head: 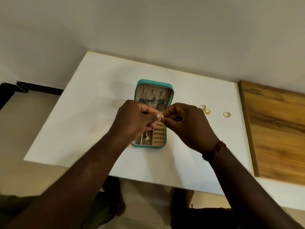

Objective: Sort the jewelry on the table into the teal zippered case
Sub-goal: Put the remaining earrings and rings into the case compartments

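The teal zippered case (172, 95) lies open in the middle of the white table (92, 100). Dangling blue-stone earrings (160, 101) hang in its lid. A silver and gold pendant piece (146, 139) lies in its lower left compartment, beside the beige ring rolls (158, 134). My left hand (133, 119) and my right hand (186, 124) meet above the case, both pinching a small gold ring (162, 116) between their fingertips. Two gold rings (205, 109) lie together on the table right of the case, and a third gold ring (227, 114) lies further right.
A wooden board (277, 129) lies along the table's right side. A red thread bracelet (216, 148) is on my right wrist. The wall runs behind the table, and the tiled floor shows at the left and under the front edge.
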